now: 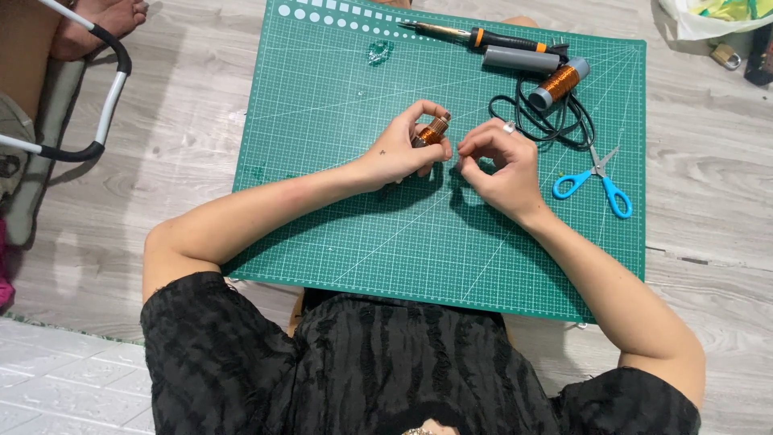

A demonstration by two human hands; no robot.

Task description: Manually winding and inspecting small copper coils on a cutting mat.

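Over green mat [338, 201], left hand [398, 153] grips copper coil [432, 131]; right hand [503, 165] pinches.

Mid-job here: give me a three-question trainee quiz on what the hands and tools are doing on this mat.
1. True or false: the left hand holds a small coil wound with copper-coloured wire.
2. Which tool lies on the green gridded cutting mat just right of the right hand? A) blue-handled scissors B) a hammer C) a ruler
3. Fill in: the black-and-orange soldering iron lies along the mat's ____ edge, above the grey spool of copper wire.

Key: 1 true; 2 A; 3 far. The right hand's fingertips are pinched near the coil; any strand between them is too fine to see.
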